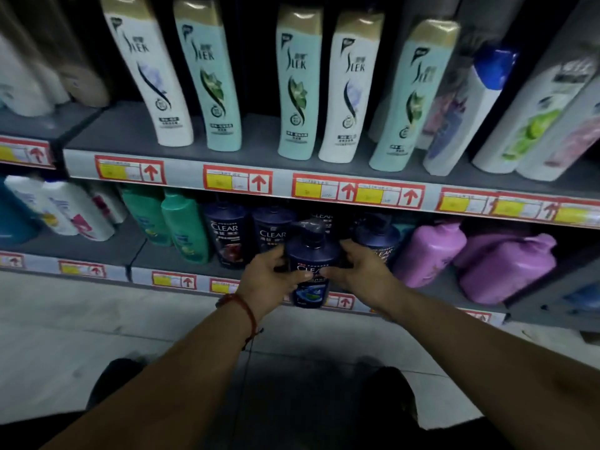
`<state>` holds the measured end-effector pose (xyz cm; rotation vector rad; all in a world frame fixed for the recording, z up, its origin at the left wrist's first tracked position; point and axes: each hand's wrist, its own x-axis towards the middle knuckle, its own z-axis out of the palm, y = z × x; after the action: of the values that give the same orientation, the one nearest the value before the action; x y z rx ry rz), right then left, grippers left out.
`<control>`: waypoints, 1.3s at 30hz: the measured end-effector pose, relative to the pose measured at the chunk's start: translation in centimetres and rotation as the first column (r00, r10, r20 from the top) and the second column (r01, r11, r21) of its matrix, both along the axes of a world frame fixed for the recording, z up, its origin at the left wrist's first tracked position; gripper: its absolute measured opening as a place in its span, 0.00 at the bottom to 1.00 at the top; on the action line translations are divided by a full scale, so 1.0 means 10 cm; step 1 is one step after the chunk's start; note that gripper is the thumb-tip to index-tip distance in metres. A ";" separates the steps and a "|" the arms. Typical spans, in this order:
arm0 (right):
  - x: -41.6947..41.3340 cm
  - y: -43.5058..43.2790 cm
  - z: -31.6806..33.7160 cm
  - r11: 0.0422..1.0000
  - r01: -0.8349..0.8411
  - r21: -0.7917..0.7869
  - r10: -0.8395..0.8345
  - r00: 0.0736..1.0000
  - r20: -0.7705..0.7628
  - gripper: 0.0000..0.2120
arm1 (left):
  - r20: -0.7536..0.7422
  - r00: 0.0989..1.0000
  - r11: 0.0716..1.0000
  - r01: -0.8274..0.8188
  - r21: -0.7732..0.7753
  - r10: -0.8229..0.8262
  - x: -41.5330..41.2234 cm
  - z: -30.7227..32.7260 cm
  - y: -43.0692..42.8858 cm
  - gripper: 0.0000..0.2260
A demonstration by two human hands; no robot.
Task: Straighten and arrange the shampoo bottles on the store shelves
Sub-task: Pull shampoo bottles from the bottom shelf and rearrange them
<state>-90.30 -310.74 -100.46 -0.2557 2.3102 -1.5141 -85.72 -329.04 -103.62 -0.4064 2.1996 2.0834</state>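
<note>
Gripping a dark bottle point(310, 271) between them, both hands, left point(271, 280) and right point(360, 271), hold it at the lower shelf point(168, 258) edge.

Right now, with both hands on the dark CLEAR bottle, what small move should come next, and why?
Probably slide the CLEAR bottle back into the row: left hand and right hand hold it ahead of the shelf edge, while neighbouring CLEAR bottles stand further in.
</note>
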 end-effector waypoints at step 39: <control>-0.32 -0.26 -0.68 0.862 0.492 -0.123 -0.366 0.772 0.520 0.16 | 0.309 0.943 0.909 -0.229 0.347 0.120 -0.42 -0.55 0.21 0.29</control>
<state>-93.48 -313.32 -107.28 0.5847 1.8380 -1.8320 -89.92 -326.97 -109.16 -0.8291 1.6064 2.3018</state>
